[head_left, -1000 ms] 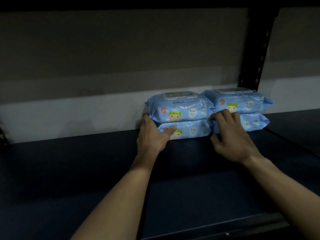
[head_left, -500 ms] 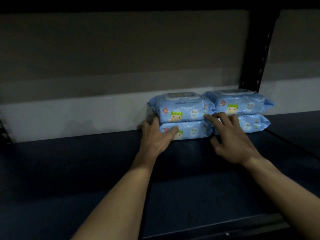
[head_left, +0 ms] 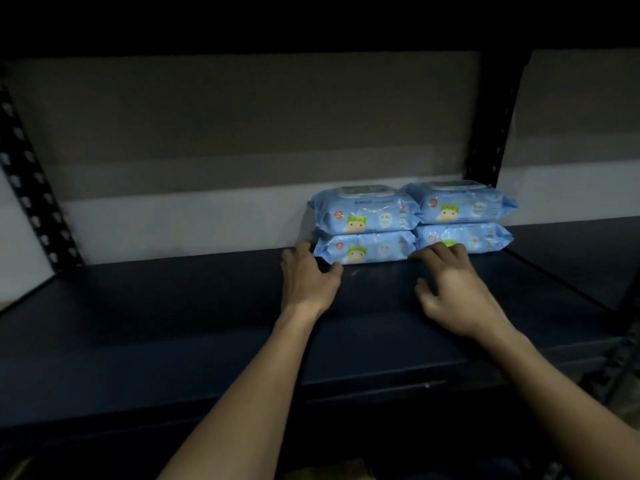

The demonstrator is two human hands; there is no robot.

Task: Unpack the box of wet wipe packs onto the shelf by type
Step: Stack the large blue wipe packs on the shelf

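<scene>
Drawing back toward the lower frame, the left hand [head_left: 306, 282] and right hand [head_left: 453, 289] are spread and hold nothing, having dropped off the upper packs. Beyond them, right of centre, four blue wipe packs [head_left: 412, 223] sit squared on the shelf [head_left: 173, 323]; this type looks placed.

A dim scene: a dark blue shelf [head_left: 173, 323] spans the frame, with black perforated uprights at far left [head_left: 31, 188] and upper right [head_left: 491, 133]. Behind runs a wall [head_left: 242, 126], grey-brown above, a paler band below.
</scene>
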